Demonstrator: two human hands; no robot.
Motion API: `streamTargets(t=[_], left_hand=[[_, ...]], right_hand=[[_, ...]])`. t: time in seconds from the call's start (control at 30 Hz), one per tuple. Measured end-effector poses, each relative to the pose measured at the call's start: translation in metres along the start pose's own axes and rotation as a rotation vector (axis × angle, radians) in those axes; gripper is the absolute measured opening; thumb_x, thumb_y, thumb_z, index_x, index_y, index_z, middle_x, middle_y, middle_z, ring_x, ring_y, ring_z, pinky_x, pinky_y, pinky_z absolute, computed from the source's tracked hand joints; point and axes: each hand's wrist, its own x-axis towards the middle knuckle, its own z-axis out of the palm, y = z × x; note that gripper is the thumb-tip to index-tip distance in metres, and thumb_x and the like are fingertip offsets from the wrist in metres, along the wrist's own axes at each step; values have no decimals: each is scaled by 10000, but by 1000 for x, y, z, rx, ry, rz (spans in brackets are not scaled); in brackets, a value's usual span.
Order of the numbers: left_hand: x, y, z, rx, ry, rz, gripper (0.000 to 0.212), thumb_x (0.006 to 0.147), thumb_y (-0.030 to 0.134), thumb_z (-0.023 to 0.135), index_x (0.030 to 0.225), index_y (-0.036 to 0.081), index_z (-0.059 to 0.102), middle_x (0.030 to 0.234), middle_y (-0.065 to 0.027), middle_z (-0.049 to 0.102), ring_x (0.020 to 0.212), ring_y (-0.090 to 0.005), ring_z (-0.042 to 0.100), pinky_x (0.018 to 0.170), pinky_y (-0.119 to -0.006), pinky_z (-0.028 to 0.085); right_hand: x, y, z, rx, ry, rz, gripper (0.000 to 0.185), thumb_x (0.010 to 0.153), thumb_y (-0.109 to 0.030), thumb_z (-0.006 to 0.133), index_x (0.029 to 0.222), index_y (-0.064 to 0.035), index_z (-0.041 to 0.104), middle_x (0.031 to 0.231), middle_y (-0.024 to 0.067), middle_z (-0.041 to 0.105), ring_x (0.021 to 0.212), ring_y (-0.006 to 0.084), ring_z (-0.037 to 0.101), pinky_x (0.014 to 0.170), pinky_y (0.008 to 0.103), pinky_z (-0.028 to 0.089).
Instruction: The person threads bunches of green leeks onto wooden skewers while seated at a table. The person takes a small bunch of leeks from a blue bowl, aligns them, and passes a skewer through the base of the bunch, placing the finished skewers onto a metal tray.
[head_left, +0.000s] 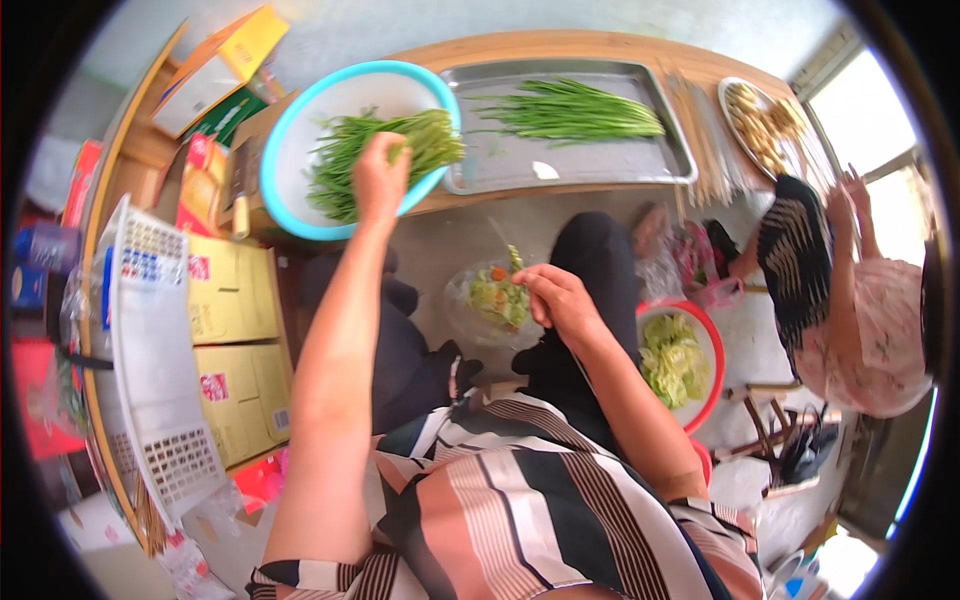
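My left hand (382, 176) grips some of the green leafy stalks (337, 169) in a white basin with a turquoise rim (281, 180), at the upper left. My right hand (559, 300) is above my knee, its thumb and fingertips closed on one end of a thin skewer; a short green piece (514, 257) shows beside the fingertips. Below it a clear plastic bag (459, 289) with cut vegetable pieces (496, 300) lies on the floor. A metal tray (480, 169) holding long green stalks (570, 112) and a small white piece (545, 170) is right of the basin.
Bundled skewers (701, 142) and an oval plate (727, 97) of skewered food lie at the table's right. A red-rimmed basin (716, 360) holds lettuce leaves. Another person (862, 322) sits at the right. Cardboard boxes (232, 289) and a white plastic basket (154, 360) stand at the left.
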Motion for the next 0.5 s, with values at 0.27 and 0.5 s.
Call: streamTargets(t=[0.27, 0.5], left_hand=[[34, -18, -60, -218, 302, -206, 176, 886, 161, 656, 987, 17, 640, 855, -8, 628, 733, -99, 541, 660, -241, 451], [64, 98, -159, -707, 231, -53, 183, 930, 138, 609, 998, -30, 630, 731, 18, 538, 586, -21, 387, 487, -174, 247]], right_hand=[[11, 10, 3, 61, -58, -38, 177, 946, -145, 509, 934, -13, 626, 521, 11, 497, 408, 81, 424, 394, 237, 304], [8, 8, 3, 73, -52, -24, 184, 948, -137, 493, 926, -1, 615, 527, 11, 500, 412, 80, 432, 397, 240, 317]])
